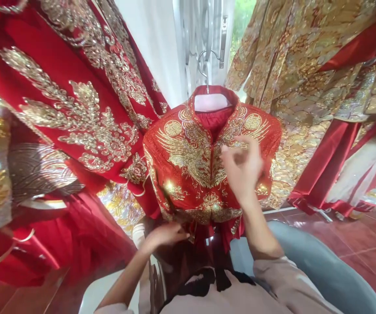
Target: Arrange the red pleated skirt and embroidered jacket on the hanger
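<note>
At the far left, a red garment (pixel 86 117) covered in gold sequined sprays is hung at a slant, with folds of sheer red fabric (pixel 93 235) seen below it. A pale seat edge (pixel 109 285) is partly covered by the left forearm. The left hand (pixel 168 234) is held low at the jacket's bottom edge, fingers bent; whether the hem is gripped cannot be told.

In the middle, the red embroidered jacket (pixel 204 161) is suspended on a hanger (pixel 210 103), its stand collar uppermost and its front faced by the wearer of the camera. Gold winged motifs and round medallions are worked on its chest.

The right hand (pixel 244 168), well apart from the left, is raised before the jacket's chest, thumb and forefinger curled towards each other; by blur, it is left unclear whether anything is pinched.

Farther right, a grey-blue rounded object (pixel 325 266) is seen on the reddish tiled floor (pixel 367 235), and gold-patterned garments (pixel 292 65) are hung above.
</note>
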Motion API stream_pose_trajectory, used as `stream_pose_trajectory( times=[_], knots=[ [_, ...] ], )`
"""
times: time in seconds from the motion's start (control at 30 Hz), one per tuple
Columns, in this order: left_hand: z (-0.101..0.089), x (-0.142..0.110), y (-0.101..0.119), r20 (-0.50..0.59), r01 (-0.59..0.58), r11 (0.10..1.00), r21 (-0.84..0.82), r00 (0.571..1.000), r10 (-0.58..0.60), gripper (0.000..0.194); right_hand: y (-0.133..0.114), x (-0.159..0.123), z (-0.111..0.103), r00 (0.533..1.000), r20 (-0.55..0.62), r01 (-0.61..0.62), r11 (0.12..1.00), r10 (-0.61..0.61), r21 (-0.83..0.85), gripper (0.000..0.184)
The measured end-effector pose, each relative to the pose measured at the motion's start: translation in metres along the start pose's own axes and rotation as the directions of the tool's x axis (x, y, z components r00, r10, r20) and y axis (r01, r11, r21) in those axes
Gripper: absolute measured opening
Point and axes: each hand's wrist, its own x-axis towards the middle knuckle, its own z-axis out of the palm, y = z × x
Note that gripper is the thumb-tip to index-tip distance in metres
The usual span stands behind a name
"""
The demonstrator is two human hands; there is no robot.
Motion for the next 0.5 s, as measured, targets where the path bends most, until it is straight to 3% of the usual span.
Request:
stream_pose_trajectory(
  times=[0.07, 0.13, 0.2, 0.23, 0.3, 0.37, 0.43, 0.47, 0.5],
  knots=[
    [-0.029, -0.025, 0.040, -0.140, -0.265, 0.962, 0.060, 0.952, 0.271, 0.040, 0.020, 0.012, 0.029, 0.996, -0.005, -0.092, 0.994, 0.093, 0.061, 0.023],
    [-0.056, -0.046, 0.081, -0.375, -0.380, 0.921, 0.086, 0.844, 0.383, 0.045, 0.033, 0.018, 0.049, 0.986, -0.032, -0.156, 0.972, 0.165, 0.177, 0.023],
    [-0.076, -0.057, 0.111, -0.616, -0.447, 0.878, 0.173, 0.646, 0.451, 0.041, 0.043, 0.015, 0.057, 0.970, -0.043, -0.210, 0.918, 0.238, 0.336, 0.024],
    [-0.082, -0.058, 0.121, -0.709, -0.462, 0.855, 0.233, 0.522, 0.475, 0.039, 0.048, 0.010, 0.057, 0.961, -0.027, -0.241, 0.880, 0.276, 0.409, 0.026],
    [-0.088, -0.053, 0.128, -0.822, -0.450, 0.818, 0.357, 0.264, 0.504, 0.033, 0.061, -0.012, 0.052, 0.936, 0.023, -0.317, 0.812, 0.351, 0.490, 0.031],
    [-0.087, -0.043, 0.124, -0.864, -0.394, 0.810, 0.434, 0.071, 0.498, 0.030, 0.079, -0.049, 0.043, 0.891, 0.069, -0.425, 0.770, 0.449, 0.476, 0.036],
    [-0.083, -0.032, 0.116, -0.879, -0.321, 0.831, 0.454, -0.010, 0.476, 0.031, 0.099, -0.099, 0.031, 0.804, 0.082, -0.568, 0.718, 0.590, 0.402, 0.040],
    [-0.080, -0.027, 0.112, -0.887, -0.290, 0.846, 0.447, -0.022, 0.461, 0.035, 0.108, -0.125, 0.025, 0.737, 0.070, -0.649, 0.675, 0.672, 0.351, 0.041],
    [-0.079, -0.022, 0.109, -0.897, -0.263, 0.862, 0.433, -0.027, 0.442, 0.043, 0.116, -0.151, 0.020, 0.700, 0.069, -0.690, 0.648, 0.711, 0.322, 0.042]
  ],
)
